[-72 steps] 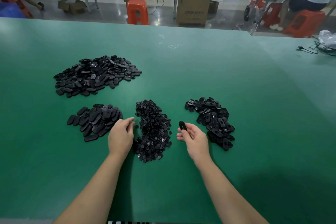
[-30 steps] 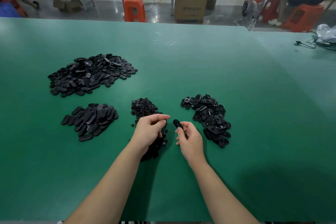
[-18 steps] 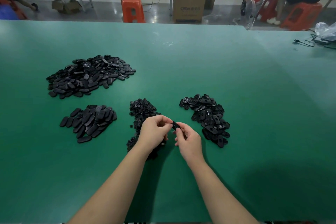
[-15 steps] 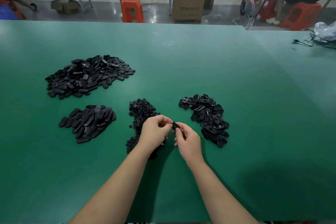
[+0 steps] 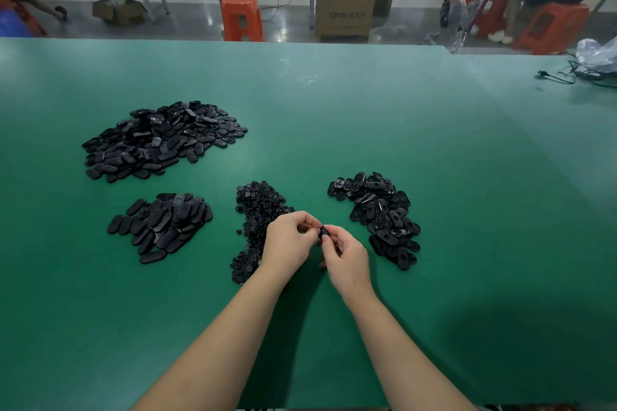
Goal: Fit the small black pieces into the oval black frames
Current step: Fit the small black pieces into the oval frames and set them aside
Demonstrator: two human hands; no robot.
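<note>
My right hand [image 5: 347, 259] pinches an oval black frame [image 5: 324, 231] between thumb and fingers, just above the green table. My left hand [image 5: 288, 243] meets it from the left, fingertips curled against the frame; any small piece they hold is hidden. Under my left hand lies a heap of small black pieces [image 5: 257, 210]. A pile of oval black frames [image 5: 380, 213] lies right of my hands.
Two more piles of oval black parts lie on the green table [image 5: 434, 177], one at the left [image 5: 160, 225] and a larger one farther back [image 5: 160, 140]. A cable [image 5: 564, 77] lies at the far right. Stools, boxes and seated people are beyond the far edge.
My left hand left the left pile, crossed over the small pieces and came up against the frame in my right hand. In the last half second the hands have barely moved.
</note>
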